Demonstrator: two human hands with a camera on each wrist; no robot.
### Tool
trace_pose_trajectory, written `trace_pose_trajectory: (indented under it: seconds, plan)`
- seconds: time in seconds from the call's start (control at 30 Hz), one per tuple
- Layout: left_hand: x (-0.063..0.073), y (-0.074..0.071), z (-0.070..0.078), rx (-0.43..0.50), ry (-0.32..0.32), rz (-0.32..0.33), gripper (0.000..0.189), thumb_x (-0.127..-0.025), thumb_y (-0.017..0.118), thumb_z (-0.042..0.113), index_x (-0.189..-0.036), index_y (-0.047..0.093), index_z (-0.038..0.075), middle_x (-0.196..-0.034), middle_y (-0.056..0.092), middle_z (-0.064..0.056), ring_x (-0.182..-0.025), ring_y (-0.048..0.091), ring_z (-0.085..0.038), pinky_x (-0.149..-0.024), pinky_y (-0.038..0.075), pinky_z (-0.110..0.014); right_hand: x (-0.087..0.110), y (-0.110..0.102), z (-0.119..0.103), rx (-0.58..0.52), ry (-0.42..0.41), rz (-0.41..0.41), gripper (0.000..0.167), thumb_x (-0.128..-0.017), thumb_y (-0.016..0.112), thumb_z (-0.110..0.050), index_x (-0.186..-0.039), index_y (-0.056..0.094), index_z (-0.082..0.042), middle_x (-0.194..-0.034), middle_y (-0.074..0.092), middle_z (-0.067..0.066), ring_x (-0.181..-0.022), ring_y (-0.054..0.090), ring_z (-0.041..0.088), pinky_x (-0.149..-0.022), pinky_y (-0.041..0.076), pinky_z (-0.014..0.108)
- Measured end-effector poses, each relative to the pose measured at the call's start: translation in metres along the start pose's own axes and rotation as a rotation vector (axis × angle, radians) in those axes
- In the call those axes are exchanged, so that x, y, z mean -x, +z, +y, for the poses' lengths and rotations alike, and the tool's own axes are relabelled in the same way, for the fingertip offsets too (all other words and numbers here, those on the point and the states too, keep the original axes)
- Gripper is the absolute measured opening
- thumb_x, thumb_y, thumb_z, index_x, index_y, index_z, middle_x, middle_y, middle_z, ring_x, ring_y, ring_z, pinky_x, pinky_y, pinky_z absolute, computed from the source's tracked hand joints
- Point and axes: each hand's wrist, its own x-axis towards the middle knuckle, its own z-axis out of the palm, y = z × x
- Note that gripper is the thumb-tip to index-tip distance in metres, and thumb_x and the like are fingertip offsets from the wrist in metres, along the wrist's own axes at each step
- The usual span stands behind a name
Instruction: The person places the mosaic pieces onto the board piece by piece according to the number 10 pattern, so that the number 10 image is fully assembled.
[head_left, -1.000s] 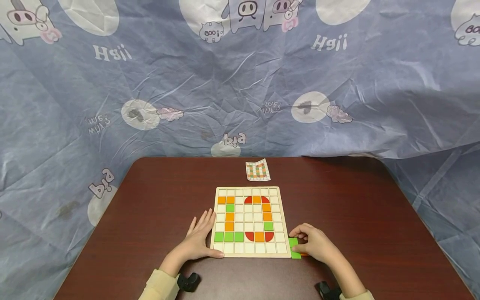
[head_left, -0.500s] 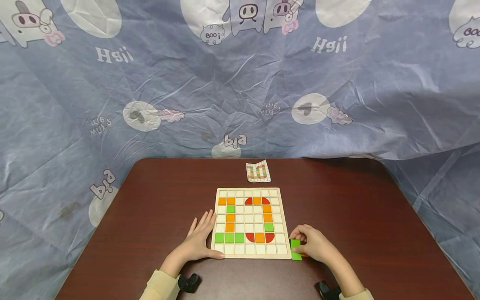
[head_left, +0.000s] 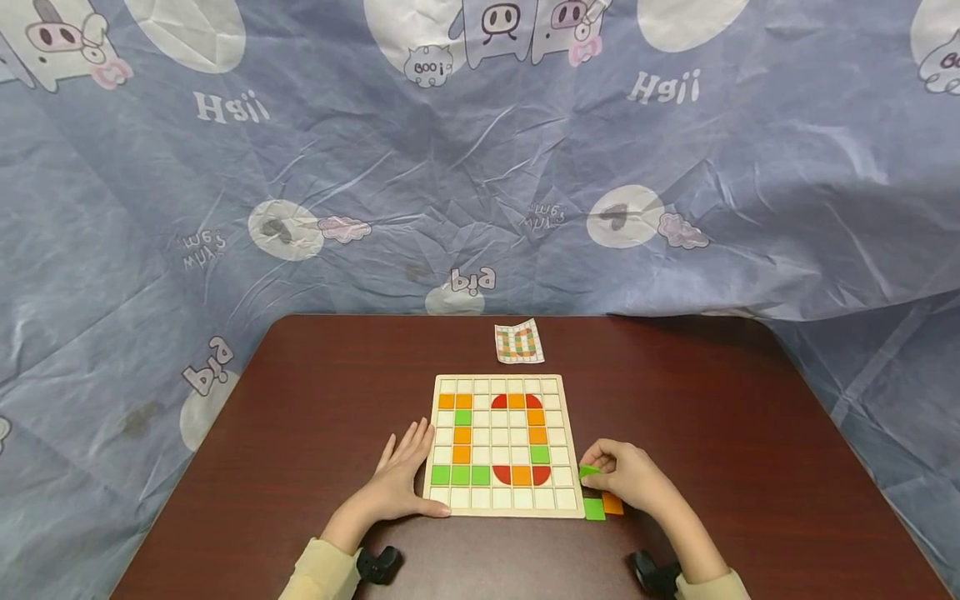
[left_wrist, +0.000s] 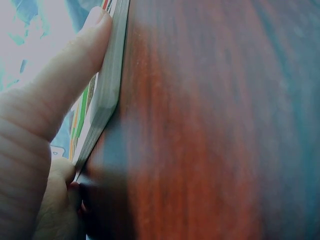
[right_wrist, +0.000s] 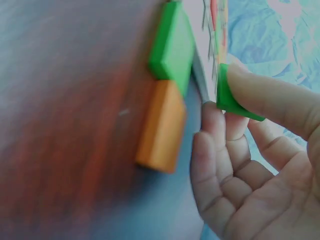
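A pale wooden grid board (head_left: 500,436) lies on the table, with orange, green and red tiles set in some of its squares. My left hand (head_left: 397,479) rests along its left side, fingers spread and straight, the thumb on the near left corner. Just off the board's right edge, my right hand (head_left: 626,475) pinches a green square tile (right_wrist: 235,102) between thumb and fingers, raised above the table. Below that hand, another green tile (head_left: 595,509) and an orange tile (head_left: 612,503) lie side by side near the board's lower right corner.
A small printed pattern card (head_left: 519,342) lies beyond the board. The dark red-brown table (head_left: 712,400) extends to both sides. A blue patterned cloth (head_left: 450,167) hangs behind its far edge.
My right hand has lifted one green tile up from the pair beside the board, uncovering the orange tile. The left hand stays in place.
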Motion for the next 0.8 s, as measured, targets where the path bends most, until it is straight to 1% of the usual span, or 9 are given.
trace_pose_trajectory:
  seconds: [0.13, 0.27, 0.43, 0.57, 0.7, 0.8]
  plan:
    - [0.001, 0.0, 0.001, 0.017, 0.011, 0.01, 0.128, -0.067, 0.086, 0.054, -0.158, 0.011, 0.002, -0.166, 0.003, -0.017, -0.154, 0.002, -0.035, -0.119, -0.004, -0.06, -0.006, 0.0, -0.009, -0.04, -0.01, 0.039, 0.017, -0.08, 0.08, -0.011, -0.092, 0.068, -0.009, -0.084, 0.063, 0.001, -0.072, 0.057, 0.013, -0.064, 0.048, 0.023]
    - [0.001, 0.0, 0.001, 0.016, 0.02, 0.012, 0.128, -0.067, 0.086, 0.053, -0.157, 0.012, 0.001, -0.166, 0.003, -0.018, -0.153, 0.003, -0.037, -0.119, -0.003, -0.06, -0.014, 0.006, -0.02, -0.096, -0.029, 0.07, 0.017, -0.081, 0.08, -0.012, -0.094, 0.07, -0.008, -0.084, 0.066, 0.001, -0.072, 0.06, 0.012, -0.064, 0.05, 0.022]
    - [0.001, 0.001, 0.001, 0.008, 0.011, 0.003, 0.128, -0.067, 0.085, 0.054, -0.158, 0.011, 0.002, -0.166, 0.002, -0.017, -0.154, 0.003, -0.035, -0.12, -0.003, -0.06, -0.022, 0.021, -0.032, -0.147, -0.031, 0.096, 0.014, -0.082, 0.079, -0.011, -0.094, 0.073, -0.009, -0.083, 0.071, 0.0, -0.073, 0.064, 0.012, -0.065, 0.051, 0.023]
    - [0.0, 0.0, 0.002, 0.01, -0.002, -0.002, 0.128, -0.067, 0.085, 0.055, -0.158, 0.011, 0.003, -0.166, 0.002, -0.015, -0.154, 0.002, -0.033, -0.12, -0.004, -0.059, -0.029, 0.033, -0.041, -0.161, -0.04, 0.125, 0.012, -0.081, 0.08, -0.011, -0.092, 0.075, -0.011, -0.083, 0.073, -0.001, -0.074, 0.065, 0.01, -0.065, 0.052, 0.023]
    - [-0.001, 0.0, 0.002, 0.007, -0.002, -0.002, 0.128, -0.067, 0.085, 0.055, -0.158, 0.011, 0.003, -0.166, 0.002, -0.016, -0.154, 0.002, -0.034, -0.12, -0.004, -0.059, -0.036, 0.044, -0.047, -0.178, -0.038, 0.154, 0.011, -0.08, 0.08, -0.011, -0.091, 0.076, -0.012, -0.084, 0.074, -0.001, -0.074, 0.067, 0.009, -0.066, 0.053, 0.022]
    - [-0.001, 0.0, 0.001, 0.001, -0.004, -0.004, 0.128, -0.067, 0.085, 0.055, -0.158, 0.011, 0.003, -0.166, 0.002, -0.015, -0.154, 0.002, -0.033, -0.12, -0.004, -0.059, -0.041, 0.052, -0.049, -0.189, -0.041, 0.16, 0.011, -0.08, 0.08, -0.009, -0.09, 0.076, -0.011, -0.083, 0.074, 0.0, -0.072, 0.066, 0.009, -0.064, 0.052, 0.021]
